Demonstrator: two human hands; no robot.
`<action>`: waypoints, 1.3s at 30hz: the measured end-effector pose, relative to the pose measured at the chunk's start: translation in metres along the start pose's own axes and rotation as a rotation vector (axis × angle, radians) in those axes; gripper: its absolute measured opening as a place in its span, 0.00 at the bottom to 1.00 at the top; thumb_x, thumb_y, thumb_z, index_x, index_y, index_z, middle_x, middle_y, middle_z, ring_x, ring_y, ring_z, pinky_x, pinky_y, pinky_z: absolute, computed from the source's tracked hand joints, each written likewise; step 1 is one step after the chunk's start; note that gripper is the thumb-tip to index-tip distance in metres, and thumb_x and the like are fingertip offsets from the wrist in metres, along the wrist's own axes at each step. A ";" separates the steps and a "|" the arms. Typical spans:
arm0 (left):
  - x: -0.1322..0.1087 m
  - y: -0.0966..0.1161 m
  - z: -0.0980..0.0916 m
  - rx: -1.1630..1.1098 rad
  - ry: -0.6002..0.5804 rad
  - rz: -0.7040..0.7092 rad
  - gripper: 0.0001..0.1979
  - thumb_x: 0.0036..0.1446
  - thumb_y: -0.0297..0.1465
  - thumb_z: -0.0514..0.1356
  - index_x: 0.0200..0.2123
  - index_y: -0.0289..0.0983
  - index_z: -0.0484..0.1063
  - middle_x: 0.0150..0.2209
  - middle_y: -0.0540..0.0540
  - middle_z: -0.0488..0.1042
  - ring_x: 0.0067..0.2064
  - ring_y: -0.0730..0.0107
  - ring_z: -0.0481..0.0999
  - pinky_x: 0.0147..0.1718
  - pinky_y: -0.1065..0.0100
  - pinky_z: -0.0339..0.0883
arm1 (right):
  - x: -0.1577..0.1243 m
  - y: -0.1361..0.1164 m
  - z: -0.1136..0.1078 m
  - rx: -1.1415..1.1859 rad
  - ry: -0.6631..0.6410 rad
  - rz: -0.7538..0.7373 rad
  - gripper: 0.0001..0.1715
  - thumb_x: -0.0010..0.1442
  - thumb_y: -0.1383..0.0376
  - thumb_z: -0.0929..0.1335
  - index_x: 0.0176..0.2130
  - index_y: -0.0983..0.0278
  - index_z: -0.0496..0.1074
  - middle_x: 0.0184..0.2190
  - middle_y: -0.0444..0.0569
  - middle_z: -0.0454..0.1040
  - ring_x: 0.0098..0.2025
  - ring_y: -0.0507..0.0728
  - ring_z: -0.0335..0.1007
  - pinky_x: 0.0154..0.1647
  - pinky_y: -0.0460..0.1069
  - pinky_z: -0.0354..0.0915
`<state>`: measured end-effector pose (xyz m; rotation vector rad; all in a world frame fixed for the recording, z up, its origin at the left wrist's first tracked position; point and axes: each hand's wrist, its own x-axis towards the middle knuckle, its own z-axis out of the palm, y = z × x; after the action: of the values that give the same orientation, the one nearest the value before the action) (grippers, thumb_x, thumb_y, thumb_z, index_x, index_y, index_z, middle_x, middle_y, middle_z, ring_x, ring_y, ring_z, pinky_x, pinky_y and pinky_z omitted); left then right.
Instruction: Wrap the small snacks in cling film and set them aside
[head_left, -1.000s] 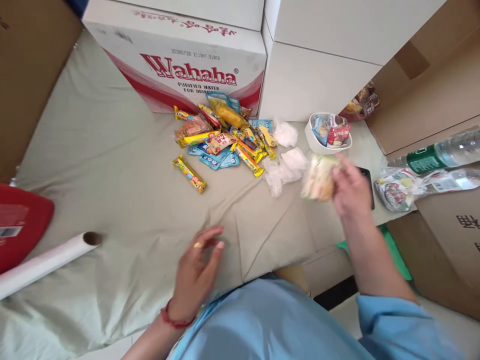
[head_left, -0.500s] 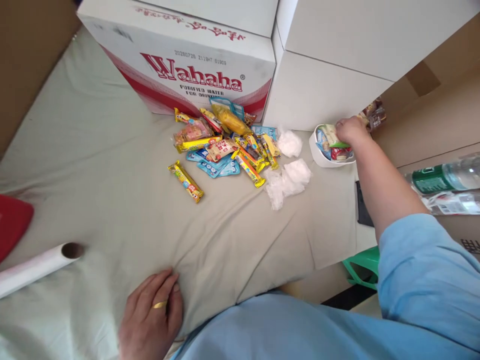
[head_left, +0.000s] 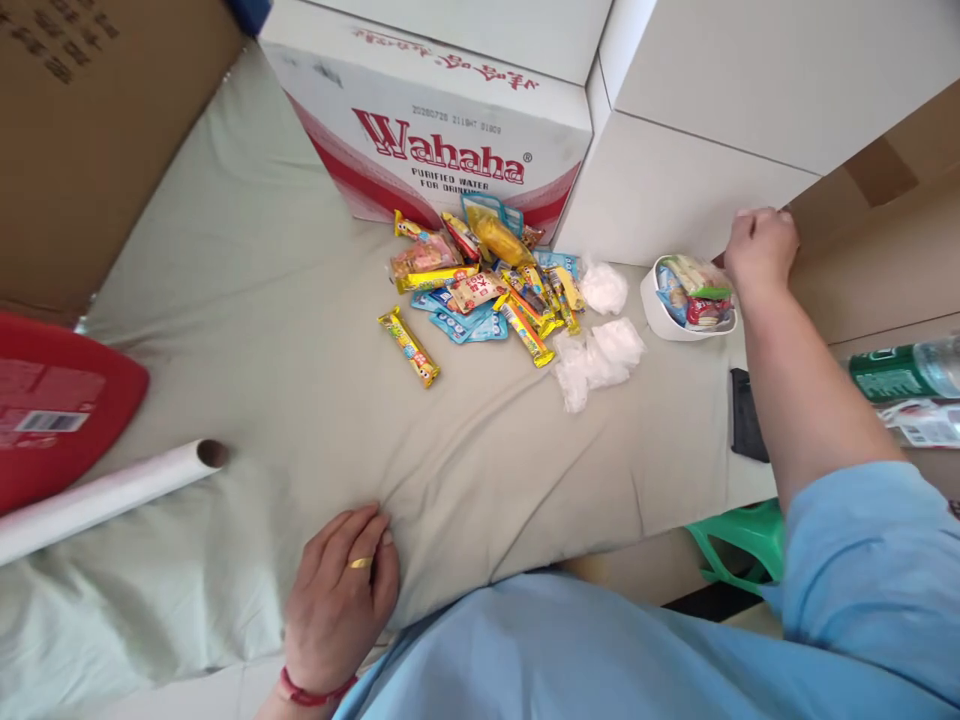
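Note:
My left hand (head_left: pixel 341 590) lies flat on the cloth near the front edge, holding nothing, with a gold ring and a red wristband. At the right, my right hand (head_left: pixel 761 250) is just past the white bowl (head_left: pixel 652 318), beside the white cabinet. Its fingers are curled and mostly hidden; a small brownish bit shows at their left edge, and I cannot make out what it belongs to. The bowl holds wrapped snacks (head_left: pixel 709 312). A heap of snack packets (head_left: pixel 480 290) lies against the Wahaha carton, and a single yellow snack bar (head_left: pixel 409 347) lies in front of it.
The Wahaha carton (head_left: pixel 450 135) and white cabinet (head_left: pixel 705 180) bound the back. Crumpled white plastic bags (head_left: pixel 604 355) lie left of the bowl. At the left are a white tube (head_left: pixel 112 505) and a red object (head_left: pixel 67 400). Plastic bottles (head_left: pixel 900 372) and a green stool (head_left: pixel 742 540) are at right.
My right hand has moved off the snacks in the bowl to the far right side, covering where brown packets showed. The left hand still rests on the cloth. The view has shifted left.

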<state>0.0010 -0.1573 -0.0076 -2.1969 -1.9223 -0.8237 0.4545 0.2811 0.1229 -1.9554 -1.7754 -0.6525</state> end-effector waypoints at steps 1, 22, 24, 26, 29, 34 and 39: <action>0.000 0.000 0.000 -0.001 0.001 0.002 0.14 0.58 0.21 0.64 0.47 0.35 0.73 0.46 0.36 0.79 0.49 0.50 0.79 0.49 0.53 0.75 | -0.013 -0.008 -0.016 0.059 -0.028 -0.009 0.28 0.74 0.59 0.60 0.40 0.81 0.77 0.42 0.68 0.79 0.44 0.55 0.76 0.43 0.53 0.61; -0.002 0.000 0.001 -0.061 0.021 0.016 0.11 0.61 0.22 0.61 0.46 0.37 0.73 0.45 0.38 0.80 0.49 0.54 0.78 0.50 0.54 0.74 | -0.181 -0.036 -0.061 0.914 -0.359 0.246 0.14 0.57 0.54 0.72 0.36 0.62 0.76 0.30 0.46 0.75 0.28 0.53 0.63 0.32 0.49 0.64; -0.003 0.000 0.000 -0.109 0.036 0.005 0.11 0.61 0.21 0.61 0.46 0.37 0.73 0.44 0.39 0.80 0.48 0.56 0.78 0.50 0.55 0.74 | -0.191 -0.038 -0.078 1.240 -0.371 0.473 0.16 0.53 0.54 0.75 0.33 0.61 0.72 0.27 0.42 0.69 0.25 0.49 0.57 0.25 0.45 0.57; -0.002 0.001 -0.003 -0.171 0.054 -0.005 0.12 0.61 0.20 0.61 0.46 0.38 0.73 0.44 0.41 0.80 0.47 0.58 0.78 0.48 0.57 0.74 | -0.206 -0.042 -0.095 1.534 -0.456 0.647 0.19 0.48 0.56 0.78 0.31 0.61 0.68 0.25 0.39 0.63 0.23 0.47 0.53 0.22 0.42 0.53; 0.007 0.012 -0.009 -0.311 0.074 -0.054 0.12 0.62 0.19 0.59 0.46 0.39 0.73 0.42 0.43 0.79 0.46 0.61 0.78 0.47 0.59 0.74 | -0.241 -0.052 -0.113 1.782 -0.589 0.813 0.21 0.45 0.60 0.81 0.30 0.62 0.68 0.23 0.37 0.57 0.22 0.46 0.50 0.20 0.40 0.54; 0.042 0.059 -0.007 -0.546 0.051 -0.078 0.12 0.65 0.24 0.61 0.50 0.41 0.72 0.47 0.42 0.76 0.46 0.66 0.79 0.44 0.64 0.76 | -0.303 -0.077 -0.129 1.901 -0.783 1.004 0.18 0.46 0.61 0.81 0.32 0.63 0.75 0.23 0.39 0.58 0.22 0.45 0.47 0.16 0.38 0.51; 0.083 0.106 0.019 -0.725 -0.015 0.083 0.18 0.63 0.37 0.66 0.54 0.39 0.72 0.49 0.37 0.76 0.50 0.59 0.77 0.48 0.59 0.75 | -0.330 -0.098 -0.144 1.903 -1.034 1.034 0.19 0.48 0.60 0.82 0.36 0.65 0.79 0.23 0.40 0.60 0.22 0.44 0.47 0.15 0.36 0.50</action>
<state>0.1119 -0.0968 0.0427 -2.6119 -1.6847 -1.7000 0.3226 -0.0586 0.0412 -1.1225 -0.5141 1.8760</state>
